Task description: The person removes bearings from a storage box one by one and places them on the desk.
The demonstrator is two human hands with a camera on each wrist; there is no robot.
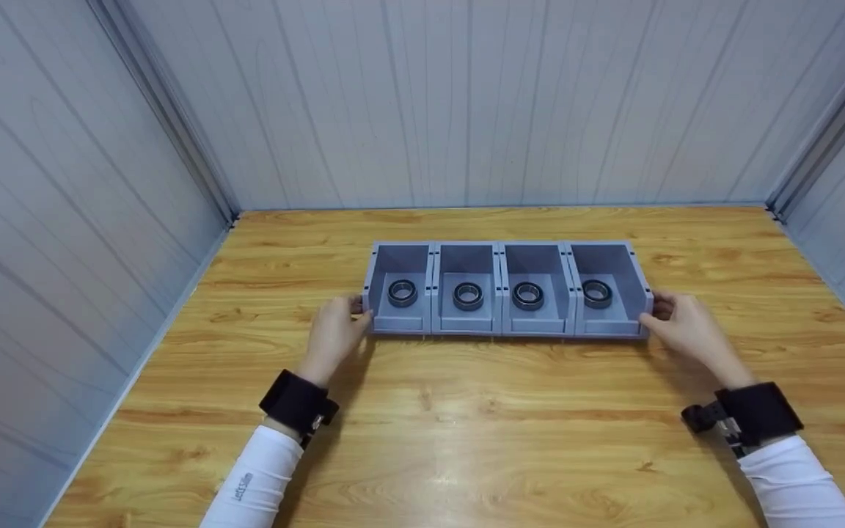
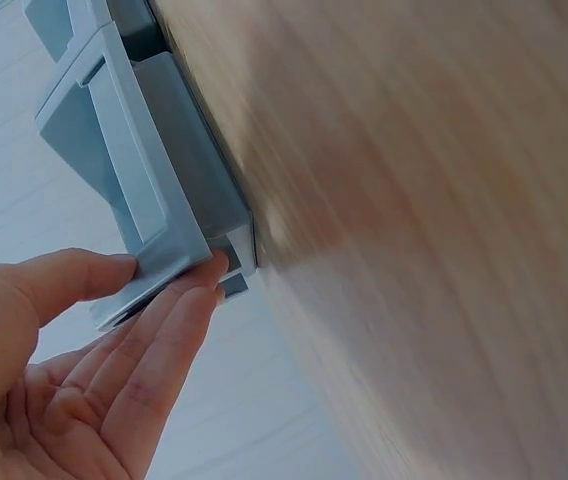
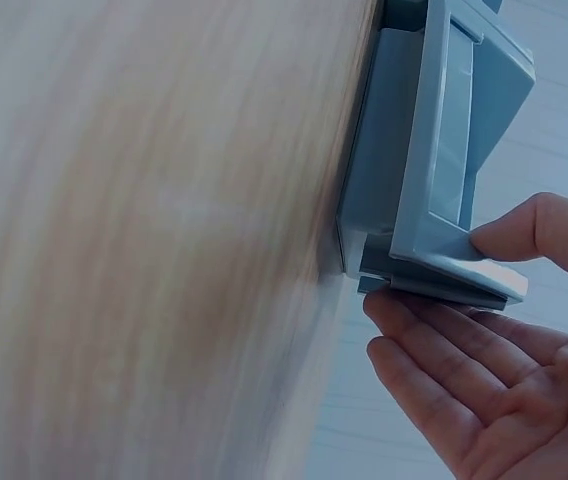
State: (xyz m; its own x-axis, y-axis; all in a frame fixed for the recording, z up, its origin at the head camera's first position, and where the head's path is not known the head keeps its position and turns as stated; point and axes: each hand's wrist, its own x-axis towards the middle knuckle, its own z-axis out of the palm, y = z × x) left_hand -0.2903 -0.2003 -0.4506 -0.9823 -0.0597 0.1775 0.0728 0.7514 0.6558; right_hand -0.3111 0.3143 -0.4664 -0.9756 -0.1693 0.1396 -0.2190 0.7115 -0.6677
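Note:
A row of several grey storage bins (image 1: 466, 325), joined side by side, sits on the wooden table with the low fronts facing me. In each bin lies one black-and-silver ball bearing (image 1: 402, 303), flat on the floor. My left hand (image 1: 332, 334) grips the row's left end. In the left wrist view, the thumb presses the front corner of the end bin (image 2: 189, 135) while the fingers lie along its outer side. At the right end, my right hand (image 1: 692, 334) pinches the last bin (image 3: 379, 150) likewise, thumb on the front edge and fingers against the outer wall.
The wood-grain table (image 1: 466, 440) extends around the row on every side. Behind it rises a pale panel wall (image 1: 503, 103), with further panels at the left (image 1: 41, 242) and right. Both wrists wear black straps (image 1: 294, 402) over white sleeves.

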